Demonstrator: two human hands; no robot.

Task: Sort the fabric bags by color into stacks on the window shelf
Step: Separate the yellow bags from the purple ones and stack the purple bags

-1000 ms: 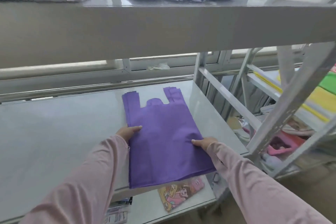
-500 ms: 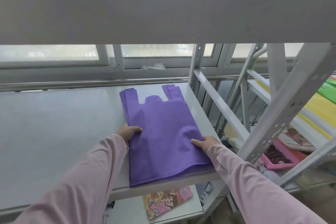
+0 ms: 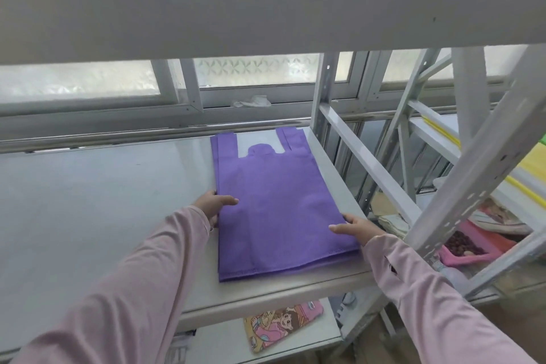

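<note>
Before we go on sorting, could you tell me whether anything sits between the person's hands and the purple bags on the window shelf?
Nothing visible does. The left hand grips the left edge of the purple bags and the right hand grips the right edge. The stack lies flat at the right end of the window shelf.

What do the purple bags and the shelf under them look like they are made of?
Purple bags: apparently non-woven fabric with a matte, faintly fuzzy surface; stitch-like seam lines run along the bottom edge, and the layers lie flat and soft. Shelf: looks like painted or coated sheet metal, pale grey, smooth, with a slight sheen and a folded front lip. Coated board cannot be ruled out.
</note>
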